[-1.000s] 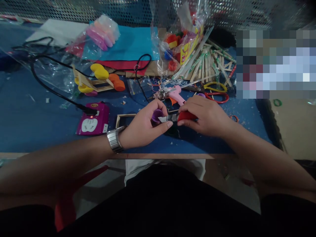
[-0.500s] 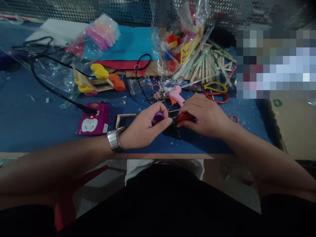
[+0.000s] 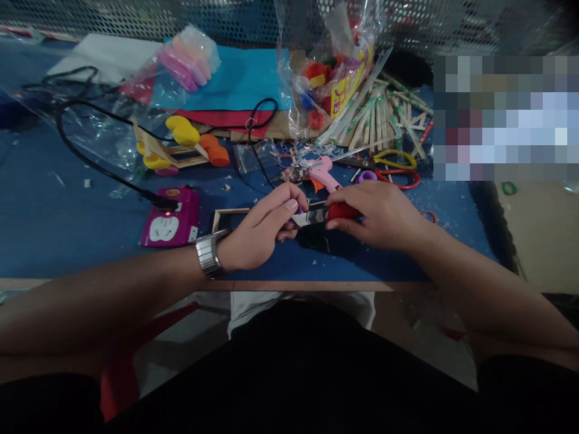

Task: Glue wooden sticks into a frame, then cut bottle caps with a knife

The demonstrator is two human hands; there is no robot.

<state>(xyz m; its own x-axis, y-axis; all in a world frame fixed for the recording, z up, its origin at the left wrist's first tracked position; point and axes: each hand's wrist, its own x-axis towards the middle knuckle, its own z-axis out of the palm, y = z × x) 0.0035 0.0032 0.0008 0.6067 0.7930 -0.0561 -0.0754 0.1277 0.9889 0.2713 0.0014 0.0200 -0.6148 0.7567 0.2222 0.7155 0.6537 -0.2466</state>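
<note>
My left hand [image 3: 260, 232], with a metal watch on its wrist, is closed on a purple plastic cap [image 3: 298, 210], mostly hidden by the fingers. My right hand [image 3: 377, 211] grips a red-handled utility knife [image 3: 341, 211]. Its bare blade points left and meets the cap beside my left thumb; whether it cuts in cannot be made out. Just behind the hands lies a pink glue gun [image 3: 323, 172]. A second purple ring-like piece [image 3: 366, 176] rests beyond my right hand, near scissors [image 3: 395, 169] with yellow and red handles.
A purple power socket box [image 3: 172, 217] with a black cable stands at left. Behind it is a wooden stick model [image 3: 183, 155] with yellow and orange pieces. A small stick frame [image 3: 218, 220] lies by my left wrist. Wooden sticks [image 3: 371, 117] and a bag of caps [image 3: 316, 84] lie farther back.
My left hand has turned, so its fingers now cover more of the purple cap. More of the knife blade shows, now reaching against the cap. My right hand has barely shifted.
</note>
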